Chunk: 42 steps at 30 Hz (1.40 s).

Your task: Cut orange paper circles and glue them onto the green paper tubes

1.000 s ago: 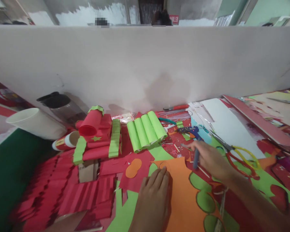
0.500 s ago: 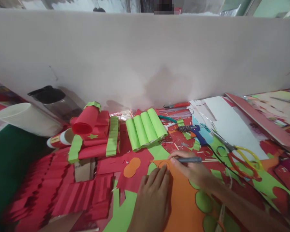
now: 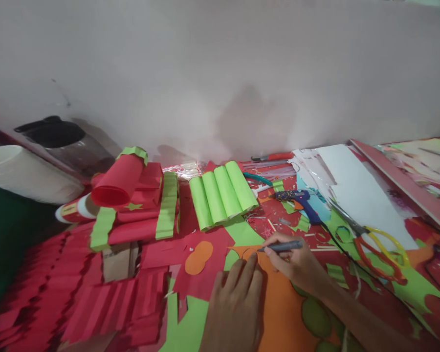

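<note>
My left hand (image 3: 234, 308) lies flat with fingers stretched out on an orange paper sheet (image 3: 278, 313), pressing it onto the table. My right hand (image 3: 297, 261) is closed around a dark pen (image 3: 280, 247), whose tip touches the top edge of the orange sheet beside my left fingertips. A faint drawn curve shows on the orange paper near the pen tip. A small orange cut-out (image 3: 199, 257) lies on red paper to the left of my hands.
Four joined green paper rolls (image 3: 222, 194) lie behind my hands. A red and green paper model (image 3: 132, 200) stands at the left, with a white cup (image 3: 25, 173) and dark jar (image 3: 58, 137). A blue glue gun (image 3: 302, 200), scissors (image 3: 374, 239) and white sheets (image 3: 355, 190) lie at the right.
My right hand brought the pen from the right, near the glue gun, to the orange sheet's top edge. The left hand stayed on the paper. The view tilted downward.
</note>
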Available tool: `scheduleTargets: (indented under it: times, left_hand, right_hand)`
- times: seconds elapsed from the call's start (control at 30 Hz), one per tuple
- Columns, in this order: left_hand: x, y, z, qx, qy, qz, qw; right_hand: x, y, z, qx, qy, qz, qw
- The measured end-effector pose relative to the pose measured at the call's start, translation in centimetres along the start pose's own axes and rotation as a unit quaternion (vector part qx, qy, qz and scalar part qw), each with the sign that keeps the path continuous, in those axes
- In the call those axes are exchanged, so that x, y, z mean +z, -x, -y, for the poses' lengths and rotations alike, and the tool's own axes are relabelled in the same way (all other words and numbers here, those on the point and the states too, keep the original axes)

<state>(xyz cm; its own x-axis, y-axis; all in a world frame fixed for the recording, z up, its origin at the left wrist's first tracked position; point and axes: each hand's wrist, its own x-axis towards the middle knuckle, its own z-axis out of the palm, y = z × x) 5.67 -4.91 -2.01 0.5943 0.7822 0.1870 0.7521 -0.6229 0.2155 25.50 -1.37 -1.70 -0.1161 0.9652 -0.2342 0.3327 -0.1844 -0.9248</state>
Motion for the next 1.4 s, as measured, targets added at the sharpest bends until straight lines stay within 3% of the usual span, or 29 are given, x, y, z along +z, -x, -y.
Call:
scheduleTargets:
  times: [1.0, 1.4]
  left_hand:
    - [0.09, -0.37, -0.04, -0.028, 0.044, -0.023, 0.998]
    - [-0.13, -0.46, 0.62, -0.028, 0.084, 0.011, 0.996]
  right_hand:
    - [-0.01, 0.24, -0.01, -0.037, 0.042, 0.008, 0.998]
    - [-0.22, 0.23, -0.46, -0.047, 0.066, 0.02, 0.997]
